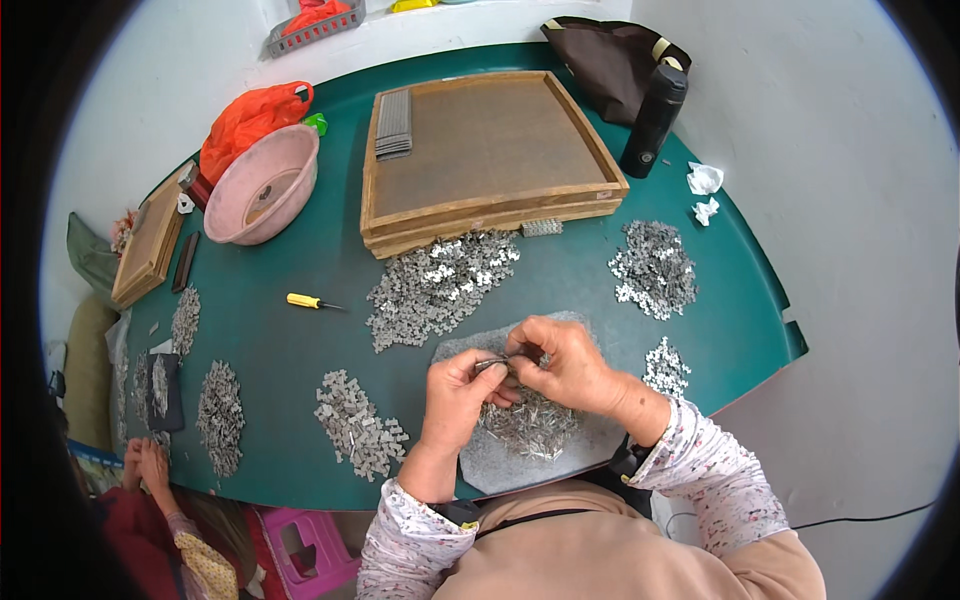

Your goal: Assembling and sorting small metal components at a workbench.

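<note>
- A small dark piece is sitting between the two hands, just above a heap of thin shiny pins.
- The left hand is pinching the piece between thumb and finger, so its fingers are narrow.
- The right hand is bending in close at the other end. Its fingertips are nearly meeting, but I cannot tell if they are pinching the piece or a pin.
- This piece is probably not done, since both hands are working at it.
- Under the fingers, a gray mat is holding the pins. Lots of them are lying loose, so plenty seems to be left.
- Just past the fingers, a big pile of metal bits is spreading out. To the left of the fingers, another loose pile is lying. To the right, a bright little pile is lying near, and a bigger gray pile is lying beyond it.
- Farther ahead of the fingers, a wooden tray is holding a neat stack of gray strips. Those are looking finished, I think.
- Most of the tray is staying bare, so the work seems to be nearer its start than its end.
</note>
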`<state>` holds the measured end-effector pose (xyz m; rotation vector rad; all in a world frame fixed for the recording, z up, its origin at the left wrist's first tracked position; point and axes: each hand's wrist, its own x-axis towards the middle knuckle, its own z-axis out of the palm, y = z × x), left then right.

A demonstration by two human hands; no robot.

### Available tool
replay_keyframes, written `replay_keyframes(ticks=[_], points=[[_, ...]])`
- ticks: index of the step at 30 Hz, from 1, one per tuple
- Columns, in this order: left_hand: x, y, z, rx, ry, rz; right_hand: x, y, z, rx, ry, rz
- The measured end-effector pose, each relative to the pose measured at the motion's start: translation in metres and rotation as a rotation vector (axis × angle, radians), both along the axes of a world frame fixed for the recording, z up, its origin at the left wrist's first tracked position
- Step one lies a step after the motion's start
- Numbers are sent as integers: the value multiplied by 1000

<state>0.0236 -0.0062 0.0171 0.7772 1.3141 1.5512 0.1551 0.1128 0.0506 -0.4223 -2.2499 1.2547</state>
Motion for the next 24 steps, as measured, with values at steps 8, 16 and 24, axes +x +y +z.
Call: replay_keyframes(ticks=[8,16,24], points=[[-16,-6,10,129,-277,310,-5,30,7,293,-108,-115],[-25,-10,6,-8,-244,316,-15,24,-14,596,-284,-63],[-18,-12,2,-60,-197,223,-24,19,-16,815,-293,67]])
